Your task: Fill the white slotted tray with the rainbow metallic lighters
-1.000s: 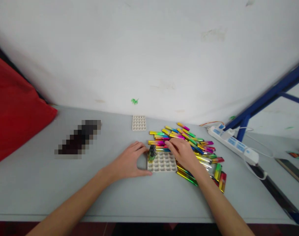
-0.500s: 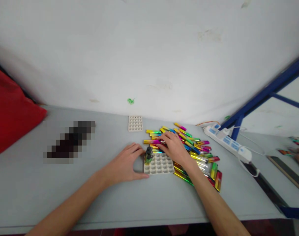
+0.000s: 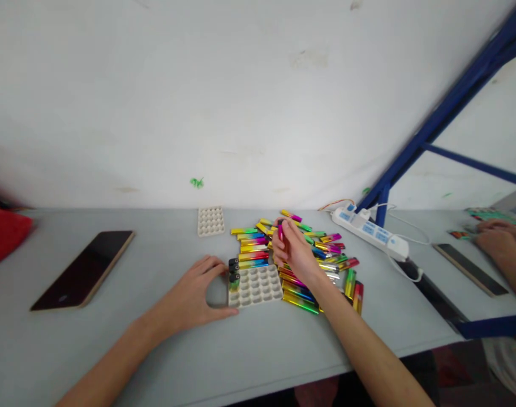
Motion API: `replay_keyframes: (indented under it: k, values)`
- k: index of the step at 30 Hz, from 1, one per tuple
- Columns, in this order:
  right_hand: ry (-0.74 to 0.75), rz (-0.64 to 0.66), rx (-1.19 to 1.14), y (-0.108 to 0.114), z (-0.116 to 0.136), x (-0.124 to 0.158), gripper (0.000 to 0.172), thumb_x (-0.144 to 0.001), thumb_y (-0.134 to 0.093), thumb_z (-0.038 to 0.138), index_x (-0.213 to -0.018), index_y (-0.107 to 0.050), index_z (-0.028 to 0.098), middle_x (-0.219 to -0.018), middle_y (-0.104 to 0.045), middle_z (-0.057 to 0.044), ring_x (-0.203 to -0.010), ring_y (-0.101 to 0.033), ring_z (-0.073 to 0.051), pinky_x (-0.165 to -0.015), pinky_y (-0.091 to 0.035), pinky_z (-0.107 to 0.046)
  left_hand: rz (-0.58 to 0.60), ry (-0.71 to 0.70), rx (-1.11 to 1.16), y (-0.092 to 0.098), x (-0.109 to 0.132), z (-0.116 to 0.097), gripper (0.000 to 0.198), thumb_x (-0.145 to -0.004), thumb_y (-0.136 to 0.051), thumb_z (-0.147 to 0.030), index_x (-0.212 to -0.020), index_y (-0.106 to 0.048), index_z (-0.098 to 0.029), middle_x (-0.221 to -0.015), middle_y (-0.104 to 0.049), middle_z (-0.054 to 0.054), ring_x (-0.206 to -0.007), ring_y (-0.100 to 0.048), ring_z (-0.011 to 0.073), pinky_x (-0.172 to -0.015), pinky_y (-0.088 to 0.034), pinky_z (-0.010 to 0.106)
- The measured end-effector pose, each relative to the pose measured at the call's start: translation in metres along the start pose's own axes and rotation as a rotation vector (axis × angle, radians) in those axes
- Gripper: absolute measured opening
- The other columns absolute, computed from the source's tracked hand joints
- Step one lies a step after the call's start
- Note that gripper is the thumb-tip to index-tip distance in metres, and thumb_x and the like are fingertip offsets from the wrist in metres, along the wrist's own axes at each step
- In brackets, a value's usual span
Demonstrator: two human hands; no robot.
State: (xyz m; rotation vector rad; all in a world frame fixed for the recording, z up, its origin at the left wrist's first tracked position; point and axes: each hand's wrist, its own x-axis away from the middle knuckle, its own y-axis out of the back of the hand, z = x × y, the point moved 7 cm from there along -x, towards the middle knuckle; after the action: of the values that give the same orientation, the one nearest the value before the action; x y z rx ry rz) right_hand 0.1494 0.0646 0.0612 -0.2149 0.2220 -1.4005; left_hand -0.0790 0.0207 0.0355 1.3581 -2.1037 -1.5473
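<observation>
My right hand (image 3: 295,249) is closed around a shiny magenta tube (image 3: 280,230) with a dark end, held tilted up above a loose pile of metallic two-coloured tubes (image 3: 253,256). Next to the pile lies a pale moulded tray (image 3: 257,286) with rows of round pockets. Several black-topped tubes (image 3: 234,277) stand upright in its left column. My left hand (image 3: 193,291) rests at the tray's left side, thumb by the near corner and fingertips by the standing tubes. Its fingers are spread from the thumb.
A second pocketed tray (image 3: 211,221) sits near the wall. A dark phone (image 3: 84,271) lies at the left, near red fabric (image 3: 5,234). To the right are a white power strip (image 3: 370,232), a blue metal frame (image 3: 428,133) and another person's hands (image 3: 502,237).
My right hand has lifted from the pile with a magenta tube in it. My left hand stays beside the tray. The view has turned somewhat to the right.
</observation>
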Motion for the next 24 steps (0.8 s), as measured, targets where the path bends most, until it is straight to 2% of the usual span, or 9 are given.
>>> replay_keyframes:
  k: [2, 3, 6, 9, 14, 19, 21, 24]
  values:
    - [-0.034, 0.011, 0.081, -0.001, -0.005, 0.002, 0.056, -0.089, -0.070, 0.082, -0.100, -0.055, 0.029, -0.063, -0.034, 0.012, -0.046, -0.020, -0.009, -0.041, -0.021, -0.023, 0.009, 0.004, -0.003, 0.000, 0.000, -0.001, 0.062, -0.073, -0.093, -0.064, -0.115, -0.073, -0.024, -0.123, -0.074, 0.009, -0.117, -0.071, 0.0354, -0.106, -0.062, 0.050]
    - [-0.021, -0.007, 0.147, -0.001, -0.007, 0.003, 0.057, -0.089, -0.068, 0.083, -0.092, -0.055, 0.027, -0.061, -0.033, 0.011, -0.047, -0.020, -0.010, -0.041, -0.018, -0.024, 0.011, 0.005, -0.005, 0.001, 0.000, -0.001, 0.061, -0.074, -0.093, -0.063, -0.116, -0.073, -0.024, -0.123, -0.074, 0.009, -0.117, -0.071, 0.0352, -0.107, -0.062, 0.049]
    - [0.117, -0.125, 0.390, 0.003, -0.007, 0.005, 0.063, -0.094, -0.062, 0.083, -0.070, -0.047, 0.025, -0.060, -0.039, 0.006, -0.054, -0.033, -0.013, -0.049, -0.026, -0.028, 0.012, 0.001, -0.020, 0.002, -0.001, -0.004, 0.062, -0.075, -0.092, -0.064, -0.117, -0.072, -0.023, -0.124, -0.073, 0.009, -0.118, -0.071, 0.0354, -0.108, -0.062, 0.049]
    - [0.247, -0.210, 0.560, 0.002, -0.004, 0.009, 0.062, -0.097, -0.061, 0.073, -0.062, -0.043, 0.025, -0.058, -0.042, 0.004, -0.060, -0.039, -0.015, -0.056, -0.029, -0.030, 0.033, 0.016, -0.038, 0.002, -0.002, -0.004, 0.063, -0.075, -0.091, -0.064, -0.117, -0.072, -0.022, -0.126, -0.073, 0.010, -0.119, -0.070, 0.0353, -0.109, -0.061, 0.049]
    - [0.281, -0.249, 0.615, 0.002, -0.004, 0.012, 0.049, -0.098, -0.056, 0.057, -0.063, -0.042, 0.026, -0.057, -0.045, 0.004, -0.059, -0.041, -0.016, -0.058, -0.029, -0.031, 0.067, 0.038, -0.057, 0.002, -0.002, -0.006, 0.063, -0.075, -0.093, -0.061, -0.117, -0.072, -0.019, -0.128, -0.073, 0.013, -0.122, -0.069, 0.0349, -0.112, -0.059, 0.049]
    - [0.302, -0.276, 0.705, 0.002, 0.001, 0.014, 0.044, -0.104, -0.054, 0.058, -0.074, -0.049, 0.026, -0.065, -0.054, 0.003, -0.064, -0.048, -0.018, -0.062, -0.035, -0.031, 0.063, 0.029, -0.028, 0.002, -0.002, -0.005, 0.058, -0.077, -0.092, -0.057, -0.118, -0.072, -0.020, -0.128, -0.072, 0.012, -0.120, -0.069, 0.0342, -0.110, -0.060, 0.050]
    - [0.324, -0.212, 0.754, -0.002, 0.006, 0.016, 0.042, -0.109, -0.050, 0.058, -0.083, -0.052, 0.026, -0.069, -0.058, 0.003, -0.066, -0.052, -0.018, -0.065, -0.038, -0.032, 0.053, 0.019, -0.016, 0.001, -0.002, -0.004, 0.058, -0.076, -0.092, -0.058, -0.116, -0.072, -0.021, -0.126, -0.072, 0.011, -0.118, -0.069, 0.0338, -0.109, -0.060, 0.049]
    - [0.422, -0.033, 0.829, -0.017, 0.019, 0.022, 0.040, -0.116, -0.039, 0.053, -0.093, -0.056, 0.025, -0.081, -0.066, -0.002, -0.076, -0.061, -0.020, -0.074, -0.045, -0.033, 0.051, 0.017, -0.002, 0.000, -0.003, -0.003, 0.063, -0.073, -0.093, -0.063, -0.115, -0.071, -0.021, -0.123, -0.072, 0.012, -0.116, -0.070, 0.0332, -0.107, -0.060, 0.049]
